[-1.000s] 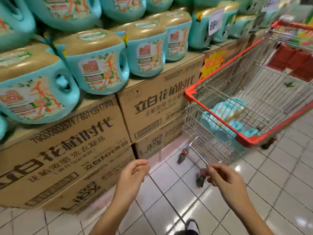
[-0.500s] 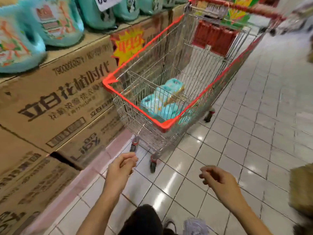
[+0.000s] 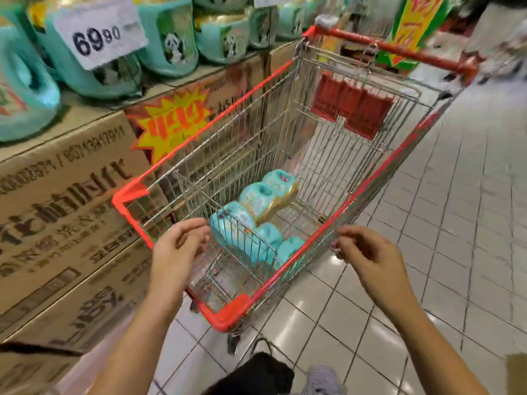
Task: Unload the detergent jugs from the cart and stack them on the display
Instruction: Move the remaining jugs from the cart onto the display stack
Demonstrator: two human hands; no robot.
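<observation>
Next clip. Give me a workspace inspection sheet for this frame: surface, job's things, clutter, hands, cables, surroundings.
Surface: glossy tiled floor; stacked cardboard boxes form the display base on the left.
Job's things: several teal detergent jugs lie in the bottom of the red-rimmed cart; display jugs stand on the boxes.
Clutter: price card reading 69.90 among the display jugs; starburst sticker on a box.
Hands: left hand over the cart's near end, right hand by its right rim; fingers loosely curled, holding nothing.
Cables: nothing seen.
Surroundings: yellow-green sign beyond the cart handle; background blurred.
</observation>
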